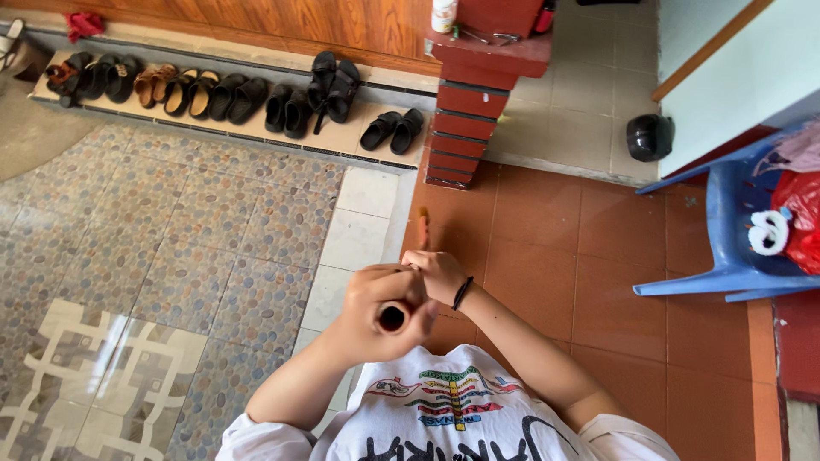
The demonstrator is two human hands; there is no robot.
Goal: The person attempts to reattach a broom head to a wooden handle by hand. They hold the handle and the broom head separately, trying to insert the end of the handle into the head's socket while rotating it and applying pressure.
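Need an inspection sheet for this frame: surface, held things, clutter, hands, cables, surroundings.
Surface: orange tiled floor beside pebble-patterned tiles.
Held things: dark hollow wooden handle, end-on toward the camera; its far tip reaches the floor.
Clutter: black round helmet.
Hands: left hand shut on the handle; right hand, black wristband, grips further along.
Cables: nothing seen.
Surroundings: row of dark sandals, red brick pillar, blue plastic chair holding red bag.

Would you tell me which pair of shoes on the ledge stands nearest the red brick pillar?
The black pair at the row's right end, set apart from the others, closest to the pillar.
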